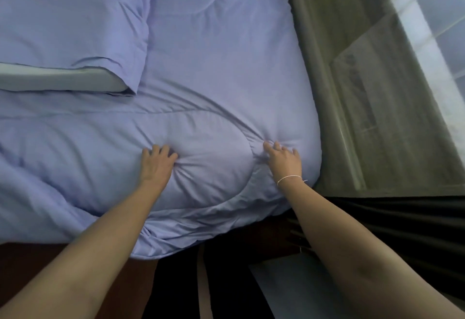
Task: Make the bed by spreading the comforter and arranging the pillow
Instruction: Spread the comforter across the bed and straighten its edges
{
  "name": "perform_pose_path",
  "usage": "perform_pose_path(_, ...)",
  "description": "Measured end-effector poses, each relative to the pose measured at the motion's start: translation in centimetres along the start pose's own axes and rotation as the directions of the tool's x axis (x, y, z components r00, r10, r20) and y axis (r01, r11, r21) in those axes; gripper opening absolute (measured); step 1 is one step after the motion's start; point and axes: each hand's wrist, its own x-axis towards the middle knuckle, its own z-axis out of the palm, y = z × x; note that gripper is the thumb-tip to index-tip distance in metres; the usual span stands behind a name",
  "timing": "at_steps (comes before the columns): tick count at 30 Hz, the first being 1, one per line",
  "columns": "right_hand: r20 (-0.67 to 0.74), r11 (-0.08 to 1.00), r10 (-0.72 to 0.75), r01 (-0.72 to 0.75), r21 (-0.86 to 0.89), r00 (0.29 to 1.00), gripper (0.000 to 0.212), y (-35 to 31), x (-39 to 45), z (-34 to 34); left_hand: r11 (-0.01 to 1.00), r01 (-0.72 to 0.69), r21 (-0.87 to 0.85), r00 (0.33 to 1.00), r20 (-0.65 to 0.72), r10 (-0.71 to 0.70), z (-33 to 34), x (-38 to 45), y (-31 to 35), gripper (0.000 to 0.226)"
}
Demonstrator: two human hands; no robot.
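Observation:
A lavender quilted comforter (214,79) covers the bed and hangs over its near edge. My left hand (157,165) presses flat on it near the middle, fingers spread, with the cloth dimpled under the fingertips. My right hand (285,161), a thin string bracelet on the wrist, lies palm down near the bed's right corner, where the cloth bunches into wrinkles under the fingers. A lavender pillow (70,24) lies at the upper left, and its pale green underside shows along its near edge.
A grey curtain (352,92) hangs along the bed's right side with a bright window (432,29) behind it. Dark fabric (402,218) lies at the lower right. A brown bed frame (113,293) runs along the near edge.

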Motion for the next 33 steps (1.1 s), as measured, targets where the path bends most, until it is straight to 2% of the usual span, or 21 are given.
perform_pose_path(3,-0.002,0.996,-0.020,0.019,-0.090,1.000,0.035,0.9,-0.4,0.1,0.999,-0.030,-0.032,1.000,-0.001,0.030,0.4,-1.2,0.2,0.019)
perform_pose_path(5,0.033,0.995,-0.033,0.036,-0.098,0.999,0.033,1.3,-1.1,0.3,0.998,-0.052,-0.044,0.996,0.069,0.055,0.5,-2.3,-0.2,0.030)
perform_pose_path(7,0.145,0.989,-0.023,0.043,-0.141,0.989,0.029,1.6,-2.3,0.7,0.998,-0.056,-0.029,0.993,0.103,0.059,0.8,-3.2,-0.5,0.031)
perform_pose_path(9,0.309,0.988,0.039,0.009,-0.153,0.950,0.027,2.1,-4.4,2.1,0.999,-0.034,-0.041,0.991,0.126,0.039,1.1,-4.0,-0.7,0.010)
perform_pose_path(10,0.353,0.990,0.057,-0.007,-0.141,0.934,0.028,2.6,-5.9,3.2,0.998,-0.031,-0.061,0.985,0.167,0.041,1.5,-4.3,-0.7,0.017)
perform_pose_path(11,0.350,0.995,0.046,-0.010,-0.103,0.935,0.031,3.0,-7.1,4.4,0.998,-0.038,-0.047,0.981,0.188,0.046,2.0,-4.8,-0.8,0.018)
perform_pose_path(12,0.310,0.999,0.020,-0.007,-0.044,0.951,0.036,3.5,-8.2,5.5,0.999,-0.026,-0.043,0.979,0.199,0.034,2.4,-5.2,-0.9,0.010)
perform_pose_path(13,0.268,1.000,-0.002,-0.001,0.013,0.964,0.042,3.5,-8.9,5.9,0.998,-0.044,-0.047,0.981,0.189,0.052,2.6,-5.6,-1.2,0.013)
perform_pose_path(15,0.237,0.999,-0.011,-0.001,0.052,0.972,0.051,2.7,-9.1,5.1,0.994,-0.049,-0.102,0.976,0.205,0.069,2.2,-6.3,-1.8,0.035)
perform_pose_path(17,0.196,0.999,-0.033,0.024,0.044,0.980,0.054,1.1,-7.9,3.1,0.992,0.020,-0.124,0.981,0.192,0.004,0.5,-7.1,-2.8,0.035)
perform_pose_path(19,0.133,0.997,-0.061,0.054,0.059,0.989,0.056,-1.4,-5.9,0.7,0.982,0.103,-0.158,0.973,0.220,-0.067,-0.6,-7.8,-4.3,0.037)
perform_pose_path(27,-0.005,0.959,-0.237,0.234,0.160,0.972,0.067,-16.3,-1.3,-7.0,0.943,0.331,0.013,0.885,0.341,-0.316,0.4,-11.7,-15.3,0.043)
perform_pose_path(30,-0.019,0.938,-0.303,0.301,0.172,0.953,0.065,-22.1,-0.5,-7.9,0.946,0.305,0.113,0.867,0.378,-0.324,2.1,-13.2,-20.2,0.050)
perform_pose_path(33,-0.016,0.922,-0.340,0.336,0.193,0.940,0.067,-27.4,0.1,-8.4,0.962,0.223,0.160,0.893,0.362,-0.267,3.1,-14.0,-24.1,0.062)
